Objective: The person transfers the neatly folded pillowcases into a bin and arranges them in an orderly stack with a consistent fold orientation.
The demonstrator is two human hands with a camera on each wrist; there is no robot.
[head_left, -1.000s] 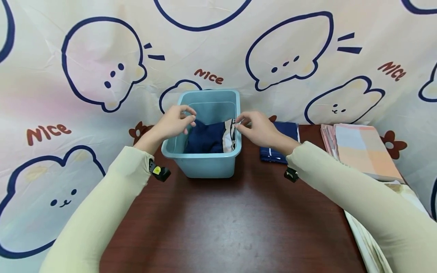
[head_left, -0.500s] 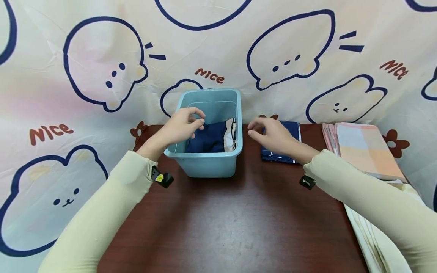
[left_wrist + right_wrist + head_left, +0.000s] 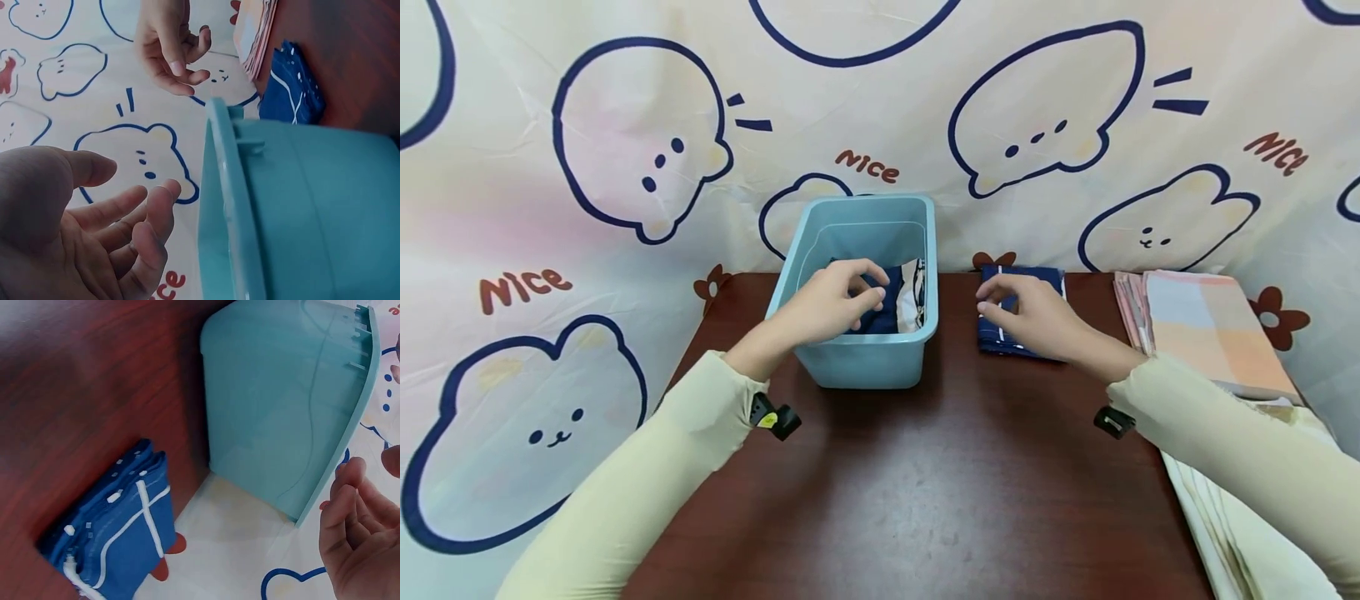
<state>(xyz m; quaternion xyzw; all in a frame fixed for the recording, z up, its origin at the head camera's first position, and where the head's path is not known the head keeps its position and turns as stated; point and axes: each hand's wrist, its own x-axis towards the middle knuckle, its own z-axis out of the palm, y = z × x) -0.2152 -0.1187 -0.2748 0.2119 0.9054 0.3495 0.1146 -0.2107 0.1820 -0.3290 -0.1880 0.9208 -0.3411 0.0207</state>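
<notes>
My left hand point(image 3: 838, 302) hovers over the near part of a light blue plastic bin point(image 3: 868, 367), fingers loosely bent and holding nothing. Inside the bin lie a dark navy cloth point(image 3: 891, 310) and a cream cloth with black marks point(image 3: 911, 300), partly hidden by that hand. My right hand point(image 3: 1028, 310) is above a folded navy cloth with white lines point(image 3: 992, 340), right of the bin. Its fingers are relaxed with nothing between them. In the right wrist view the folded navy cloth point(image 3: 134, 525) lies on the table, apart from the hand point(image 3: 365, 537).
A folded pastel checked cloth point(image 3: 1217, 329) lies at the back right of the dark wooden table point(image 3: 940, 500). Cream striped fabric point(image 3: 1240, 517) runs along the table's right edge. A printed curtain point(image 3: 880, 100) stands right behind the bin.
My right hand has moved right, from the bin's rim to over the folded navy cloth. My left hand has shifted right and slightly nearer over the bin.
</notes>
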